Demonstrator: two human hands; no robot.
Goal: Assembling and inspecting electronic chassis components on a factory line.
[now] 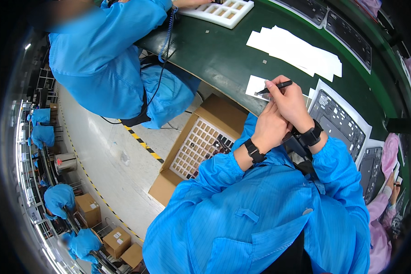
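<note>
My right hand (288, 102) pinches slim black tweezers (278, 86) whose tips point down and left. Those tips are over a small white card (255, 85) at the near edge of the green table, with a small greyish piece beside them that is too small to make out. Tucked against the right hand, my left hand (268, 129) has its fingers drawn together at the table edge. The right hand partly covers them, so what they hold, if anything, is hidden. Each wrist wears a black strap.
White sheets (297, 51) lie fanned on the green table (201, 50). Dark panels with cut-outs (338, 121) rest at the right. Below stands an open carton (221, 112) with a white gridded tray (198, 146). A co-worker in blue (100, 59) sits at the left, near another white tray (228, 16).
</note>
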